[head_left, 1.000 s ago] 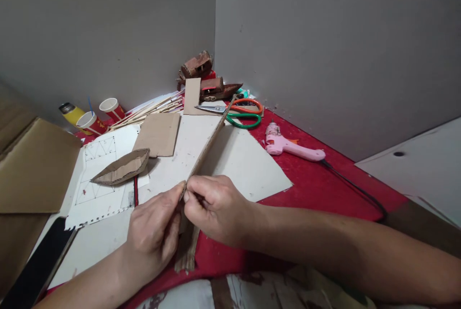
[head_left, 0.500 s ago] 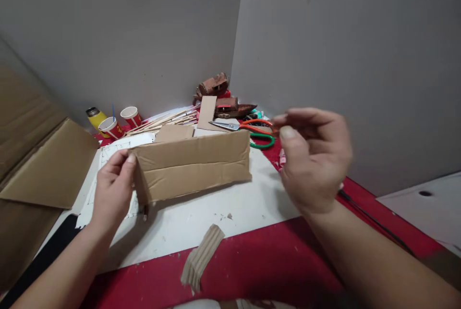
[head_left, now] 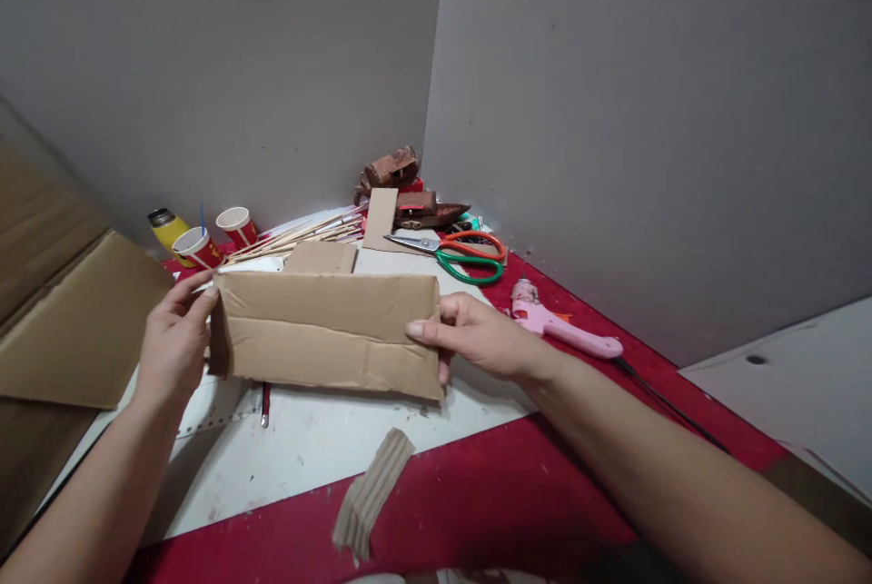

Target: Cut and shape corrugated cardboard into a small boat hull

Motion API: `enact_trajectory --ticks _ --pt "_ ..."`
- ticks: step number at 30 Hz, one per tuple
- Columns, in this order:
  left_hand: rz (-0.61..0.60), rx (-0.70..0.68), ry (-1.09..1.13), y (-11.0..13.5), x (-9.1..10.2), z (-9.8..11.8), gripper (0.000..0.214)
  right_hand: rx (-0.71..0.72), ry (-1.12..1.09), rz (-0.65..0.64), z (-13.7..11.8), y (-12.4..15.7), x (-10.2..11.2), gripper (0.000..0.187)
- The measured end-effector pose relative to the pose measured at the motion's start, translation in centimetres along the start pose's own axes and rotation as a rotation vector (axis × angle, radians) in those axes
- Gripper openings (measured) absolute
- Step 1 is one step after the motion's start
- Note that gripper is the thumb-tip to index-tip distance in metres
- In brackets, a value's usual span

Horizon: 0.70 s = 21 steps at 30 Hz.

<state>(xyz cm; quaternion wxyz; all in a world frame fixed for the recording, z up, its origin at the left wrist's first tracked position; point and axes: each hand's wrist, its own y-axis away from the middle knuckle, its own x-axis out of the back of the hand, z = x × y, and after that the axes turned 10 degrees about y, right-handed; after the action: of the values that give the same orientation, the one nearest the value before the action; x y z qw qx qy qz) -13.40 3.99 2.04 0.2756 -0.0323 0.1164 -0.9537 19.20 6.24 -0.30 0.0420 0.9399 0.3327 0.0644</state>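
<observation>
The cardboard panel (head_left: 327, 334) is being held upright across the middle of the surface (head_left: 518, 493), walling off the far corner, where scissors (head_left: 470, 255), sticks (head_left: 306, 232) and paper cups (head_left: 236, 225) are crowding the wall (head_left: 272, 66). Nearer, open red room is lying around a corrugated strip (head_left: 371, 493). A glue gun (head_left: 562, 331) is blocking the right, a cardboard sheet (head_left: 74, 321) the left.

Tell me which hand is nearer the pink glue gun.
Right. The right hand pinches the right end of the flat brown cardboard piece, just beside the pink plastic glue gun; the left hand holds the cardboard's opposite end, far across from it.
</observation>
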Motion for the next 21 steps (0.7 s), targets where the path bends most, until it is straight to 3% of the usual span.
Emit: enact_trajectory --ticks 4,8,11,15,18,21 --pt "-0.004 -0.411 -0.172 1.6 -0.2 0.9 0.04 0.06 -0.086 0.164 0.0 -0.2 -1.6 0.05" --pt "-0.112 -0.52 -0.204 5.6 -1.6 2.1 0.033 0.097 -0.022 0.312 0.7 0.0 -3.3 0.048" --pt "-0.373 -0.374 -0.259 8.3 -2.9 3.0 0.013 0.198 0.145 0.401 1.4 0.2 -4.1 0.044" --pt "-0.742 -0.105 -0.197 10.1 -5.3 4.6 0.026 0.475 0.444 0.499 1.8 0.3 -4.1 0.034" --pt "-0.837 0.18 0.003 10.5 -7.6 5.3 0.026 0.646 0.601 0.539 2.0 0.1 -3.7 0.02" --pt "-0.806 0.403 0.214 10.6 -9.5 5.1 0.021 0.738 0.69 0.576 2.3 -0.1 -3.4 0.021"
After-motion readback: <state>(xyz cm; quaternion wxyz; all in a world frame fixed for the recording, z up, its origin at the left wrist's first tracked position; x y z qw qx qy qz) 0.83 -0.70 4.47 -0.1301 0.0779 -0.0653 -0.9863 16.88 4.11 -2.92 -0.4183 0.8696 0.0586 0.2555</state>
